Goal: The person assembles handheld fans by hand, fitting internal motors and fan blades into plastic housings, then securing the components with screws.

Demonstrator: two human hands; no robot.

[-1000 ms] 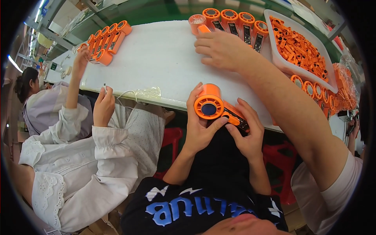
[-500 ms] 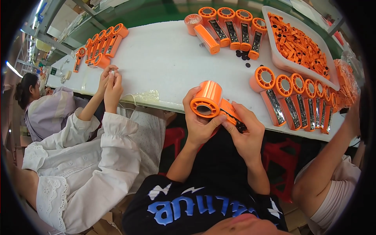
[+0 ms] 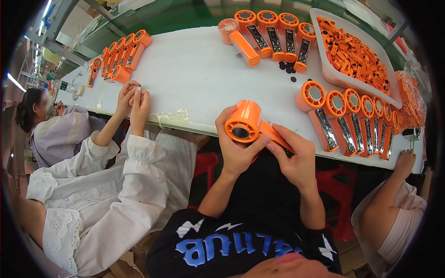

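In front of me at the table's edge I hold an orange handheld fan (image 3: 249,115) with a round head and a straight handle. The fingers of my left hand (image 3: 228,144) wrap around the head, with the thumb toward the handle. My right hand (image 3: 297,162) grips the handle between thumb and fingers. An orange strip (image 3: 274,134) lies along the handle; its far end and the handle's underside are hidden by my right fingers. The round opening of the head points toward me.
Several orange fans with exposed circuit boards lie at right (image 3: 323,127) and at the back (image 3: 278,39). Small black discs (image 3: 288,68) lie near a white bin (image 3: 328,69) of orange parts. A co-worker's hands (image 3: 132,99) work at left; another person's hand (image 3: 405,162) rests at right.
The fan has turned slightly, and more of the orange strip on its handle shows. The person at right has lowered a hand to the table edge. The left co-worker's hands moved slightly right.
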